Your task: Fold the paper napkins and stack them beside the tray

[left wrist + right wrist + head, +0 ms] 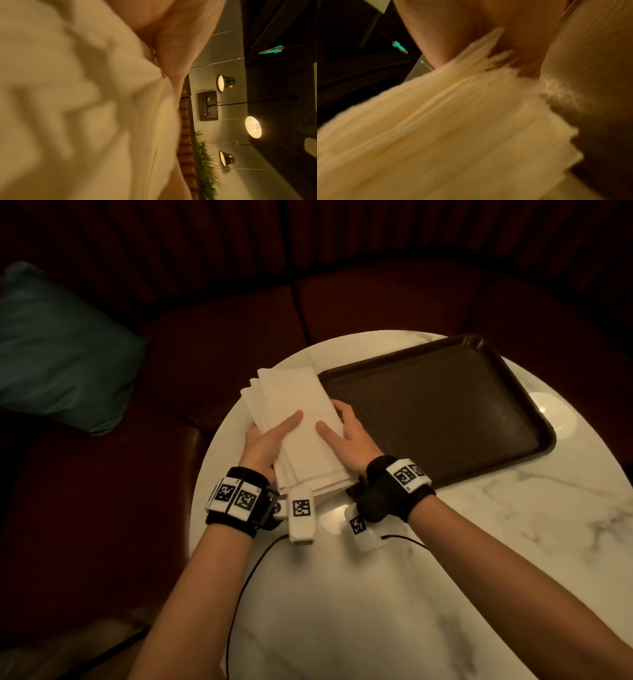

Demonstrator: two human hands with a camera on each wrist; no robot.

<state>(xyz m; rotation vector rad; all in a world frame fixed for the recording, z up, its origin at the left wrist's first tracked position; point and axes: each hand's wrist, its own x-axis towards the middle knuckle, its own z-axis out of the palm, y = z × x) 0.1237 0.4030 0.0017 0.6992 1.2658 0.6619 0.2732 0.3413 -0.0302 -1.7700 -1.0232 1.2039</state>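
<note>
Dark red upholstered bench [239, 313] fills the upper half of the head view, with a teal cushion [65, 347] at the left edge. Round white marble surface [479, 542] takes the lower right. Dark brown rectangular plastic tray [445, 412] sits right of centre, bare. The stack of folded white paper napkins [294, 419] lies at centre frame, just beside the tray's left edge, layers fanned unevenly. Left hand [263, 446] holds the stack's left side, thumb on top. Right hand [349, 436] holds the right side, thumb on top, fingers curled over the edge. Judgement: squaring-up step. To do well: press both long sides inward evenly, tap edges flush, keep the stack off the tray.
</note>
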